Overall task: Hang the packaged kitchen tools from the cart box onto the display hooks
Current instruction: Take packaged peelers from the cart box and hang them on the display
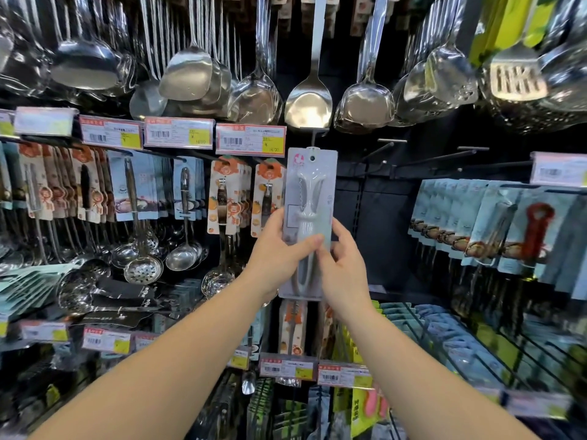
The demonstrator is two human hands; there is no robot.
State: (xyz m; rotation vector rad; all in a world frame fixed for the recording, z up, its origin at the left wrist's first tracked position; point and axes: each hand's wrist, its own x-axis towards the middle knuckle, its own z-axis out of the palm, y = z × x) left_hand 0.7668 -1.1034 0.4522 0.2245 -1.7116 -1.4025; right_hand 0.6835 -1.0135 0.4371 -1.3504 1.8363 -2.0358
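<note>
Fingers (305, 244) of my left hand (276, 252) are closed over the front of the white packaged tool (309, 198), low on the card; right hand (341, 268) pinches the same card from its other edge, fingers curled shut on it. Both hands carry one pack, nothing else.

Pack is upright, held in front of the display. Its hang hole (312, 158) sits near the top of the card, right at the tip of an empty hook (314, 134) above it. Can't tell if the hook is through the hole or just short of it.

Beside the pack: orange-carded tools (224, 198) on my left hand's side, bare hooks (422, 161) on the other. Above the pack: price tags (251, 138), then hanging steel spatulas (309, 100).

Step in hand, my read: threading this pack onto its hook. Next move calls for lining the hole up with the hook tip, pushing the card back, then letting go. Cart box not in view.
</note>
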